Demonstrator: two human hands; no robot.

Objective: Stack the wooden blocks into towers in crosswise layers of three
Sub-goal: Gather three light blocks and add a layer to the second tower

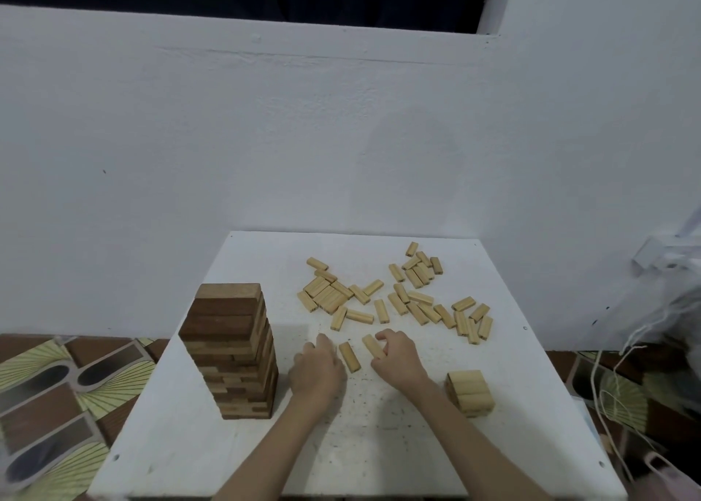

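Observation:
A tall tower (231, 352) of dark and light wooden blocks stands at the table's left. At the right, a short stack (469, 390) of light blocks has three blocks side by side on top. Several loose light blocks (379, 295) lie scattered over the far half. My right hand (398, 356) pinches one light block (371, 345) that lies on the table. My left hand (316, 367) rests with curled fingers just left of another loose block (349, 356); whether it touches that block I cannot tell.
The white square table (379, 443) stands against a white wall. Patterned floor tiles (45, 398) show at the left. White cords (622, 383) and a bag hang at the right edge.

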